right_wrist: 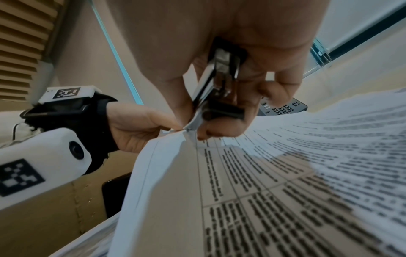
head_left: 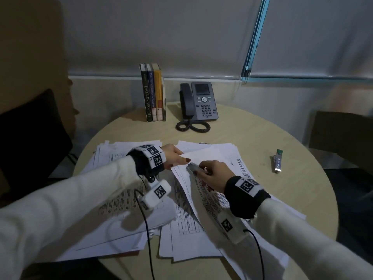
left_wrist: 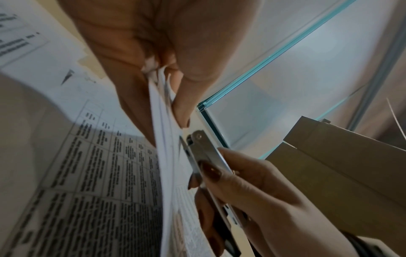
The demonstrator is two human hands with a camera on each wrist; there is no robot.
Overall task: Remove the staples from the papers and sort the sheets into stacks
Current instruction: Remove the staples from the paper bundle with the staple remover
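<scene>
A stapled bundle of printed sheets (head_left: 203, 156) is lifted at its near-left corner above the paper piles. My left hand (head_left: 179, 158) pinches that corner between thumb and fingers; in the left wrist view the left hand (left_wrist: 173, 106) grips the sheet edges (left_wrist: 162, 139). My right hand (head_left: 201, 171) holds a metal staple remover (head_left: 193, 167) with its tip on the same corner. The right wrist view shows the right hand (right_wrist: 197, 126) curled round the staple remover (right_wrist: 211, 87), whose nose meets the bundle (right_wrist: 219, 173). The staple itself is hidden.
Loose piles of printed sheets (head_left: 119, 158) cover the near half of the round table (head_left: 282, 199). A small metal stapler with a green end (head_left: 277, 161) lies at the right. Upright books (head_left: 153, 91) and a desk phone (head_left: 198, 102) stand at the back. Dark chairs flank both sides.
</scene>
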